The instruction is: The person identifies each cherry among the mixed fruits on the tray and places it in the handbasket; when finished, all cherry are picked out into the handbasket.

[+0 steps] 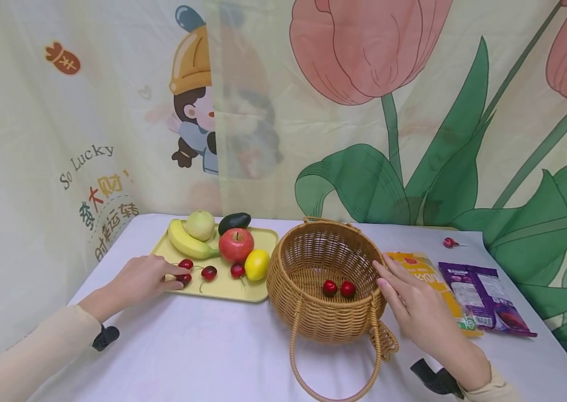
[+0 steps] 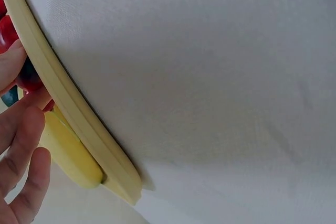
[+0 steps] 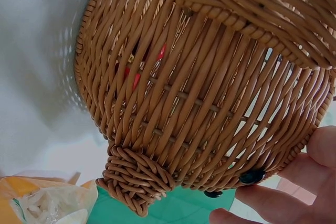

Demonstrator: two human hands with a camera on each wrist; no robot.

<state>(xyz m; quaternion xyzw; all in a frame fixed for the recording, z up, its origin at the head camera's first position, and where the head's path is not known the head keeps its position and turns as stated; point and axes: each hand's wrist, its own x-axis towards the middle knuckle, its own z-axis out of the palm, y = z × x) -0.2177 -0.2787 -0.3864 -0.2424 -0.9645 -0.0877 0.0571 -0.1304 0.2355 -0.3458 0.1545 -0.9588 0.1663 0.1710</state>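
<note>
the left hand [image 1: 143,276] pinches a cherry [image 1: 184,280] between thumb and forefinger, at the near left side of the tray [image 1: 233,294], while the right hand [image 1: 416,304] rests fairly straight fingers against the basket [image 1: 308,319]. the cherry looks light, smooth and perhaps slippery, best taken gently across its round sides. it is almost round, with no clear long axis, and the grip hides which way it points
</note>
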